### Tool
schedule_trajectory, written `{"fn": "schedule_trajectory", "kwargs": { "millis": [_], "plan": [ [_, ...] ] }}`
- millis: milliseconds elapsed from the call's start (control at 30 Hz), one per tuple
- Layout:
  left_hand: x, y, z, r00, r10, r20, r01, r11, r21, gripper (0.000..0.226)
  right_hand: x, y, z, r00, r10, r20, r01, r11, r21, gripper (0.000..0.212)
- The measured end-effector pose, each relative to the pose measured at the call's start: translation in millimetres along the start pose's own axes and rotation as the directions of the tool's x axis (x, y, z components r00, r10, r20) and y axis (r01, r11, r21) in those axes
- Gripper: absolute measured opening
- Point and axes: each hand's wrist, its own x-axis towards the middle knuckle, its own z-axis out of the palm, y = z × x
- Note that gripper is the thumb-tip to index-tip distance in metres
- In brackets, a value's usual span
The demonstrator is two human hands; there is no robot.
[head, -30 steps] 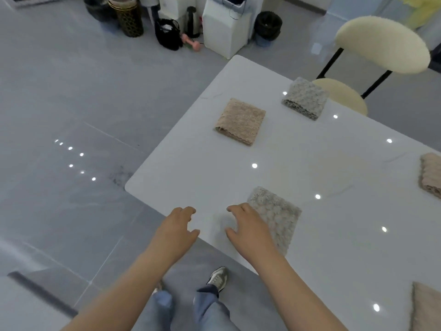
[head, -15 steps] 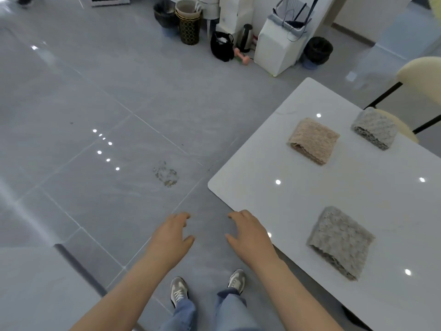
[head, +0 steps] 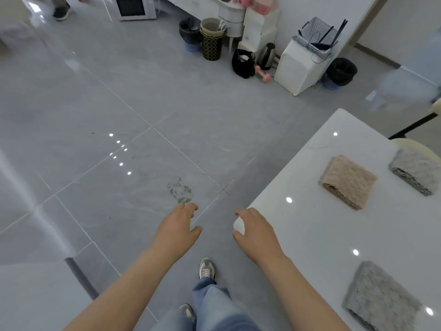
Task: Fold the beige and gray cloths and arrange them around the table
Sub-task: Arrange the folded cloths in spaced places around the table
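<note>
Left hand (head: 177,225) and right hand (head: 256,231) hovering by table (head: 298,211) corner — fingers (head: 191,208) loosely curled, gripping nothing, beige cloth (head: 347,181), gray cloth (head: 379,297) lying folded.

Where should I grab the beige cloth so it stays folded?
Probably pinch the beige cloth at its thick layered edge, which faces the near end of the table. Come from that side, thumb on top, fingers under, catching every layer. It lies flat, so a grab from the top might lift only one layer.

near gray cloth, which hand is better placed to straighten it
The right hand is open at the table corner, nearer the near gray cloth; the left hand is over the floor.
</note>
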Motion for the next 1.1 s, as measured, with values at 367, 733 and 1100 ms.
{"fn": "schedule_trajectory", "kwargs": {
  "millis": [367,733,1100],
  "plan": [
    [95.2,16.1,-44.5,0.999,0.044,0.022,-0.044,0.998,0.034,0.048,83.4,-13.6,-35.7,0.999,0.053,0.011,-0.053,0.999,0.012,0.046],
    [208.0,17.0,-104.3,0.951,0.250,0.183,-0.279,0.949,0.150,0.045,151.7,-56.5,-47.4,0.951,0.299,-0.083,-0.286,0.949,0.136,0.041],
    [289.7,85.4,-102.0,0.802,0.453,0.390,-0.554,0.809,0.199,0.047,177.2,-29.3,-74.1,0.823,0.547,-0.152,-0.485,0.816,0.314,0.049]
  ]
}}
